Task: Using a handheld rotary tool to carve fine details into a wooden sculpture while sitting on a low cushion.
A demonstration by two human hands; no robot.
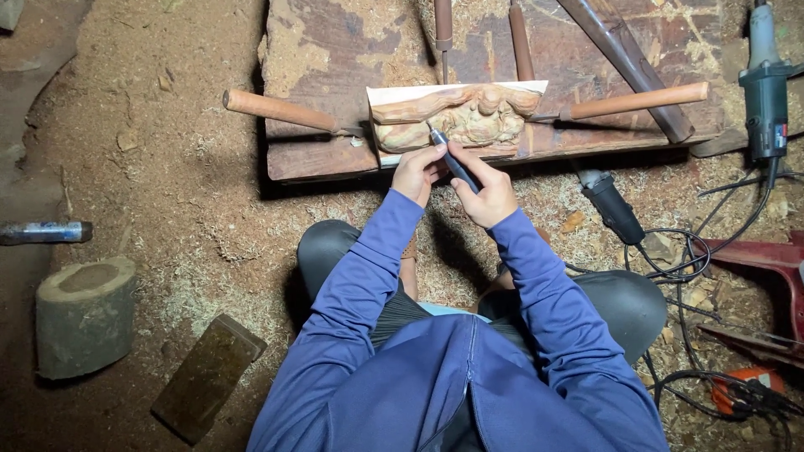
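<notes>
Item: relief carving block [456, 117], pale wood with a reddish figure cut into its face, lying on a worn plank [335, 59] right in front of your knees, where both arms reach it easily. Your right hand [488, 194] holds a slim dark rotary handpiece [452, 159] like a pen, fingers closed round its barrel, the tip set on the carving's lower edge. Your left hand [417, 172] curls shut beside it, fingertips pinching near the tool's tip, seemingly to steady the point for fine work. Wooden-handled chisels [280, 110] lie left, right and above the block, blades toward it, within easy reach. An angle grinder [765, 84] and a second power tool [613, 208] rest at right with tangled cables [682, 259]. A log stub [84, 314] and a flat wooden block [208, 377] sit apart at left on the sawdust-covered floor [167, 184].
</notes>
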